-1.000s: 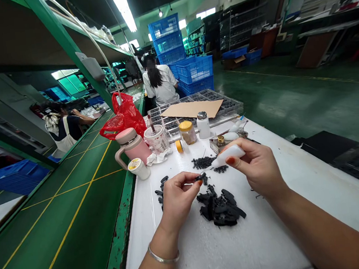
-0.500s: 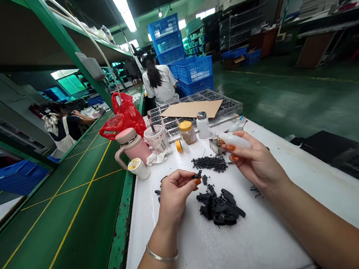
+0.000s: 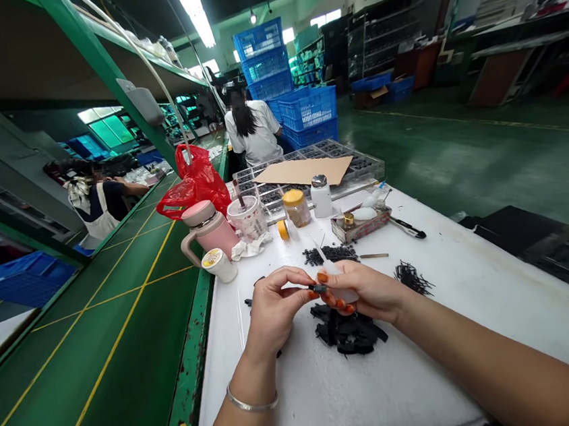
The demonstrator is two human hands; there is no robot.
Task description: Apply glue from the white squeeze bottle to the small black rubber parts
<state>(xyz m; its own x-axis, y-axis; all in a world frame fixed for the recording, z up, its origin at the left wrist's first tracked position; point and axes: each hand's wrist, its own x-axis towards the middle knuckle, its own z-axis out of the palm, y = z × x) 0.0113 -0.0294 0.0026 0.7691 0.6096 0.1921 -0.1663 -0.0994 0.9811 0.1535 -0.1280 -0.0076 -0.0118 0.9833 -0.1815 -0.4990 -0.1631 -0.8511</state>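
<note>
Between thumb and fingers, my left hand (image 3: 277, 308) pinches a small black part (image 3: 317, 289). My right hand (image 3: 368, 289) meets it there, its fingers curled round a white squeeze bottle (image 3: 341, 283) whose thin tip points up and away; its thumb and finger are at the black part too. Below the hands lies a pile of larger black pieces (image 3: 352, 331). Behind them is a heap of tiny black parts (image 3: 332, 255). Thin black sticks (image 3: 412, 278) lie to the right, beyond my right wrist.
A small box (image 3: 362, 226) holds bottles, with a black-handled tool (image 3: 408, 227) beside it. Farther back stand a pink mug (image 3: 210, 231), a yellow-lidded jar (image 3: 296, 208), a white pump bottle (image 3: 321, 197) and a divided tray (image 3: 371, 166) under cardboard (image 3: 305, 172). Two people sit beyond.
My right hand has come down and left with the white bottle from beside the box to my left hand. The left hand has stayed nearly in place, still pinching the black part.
</note>
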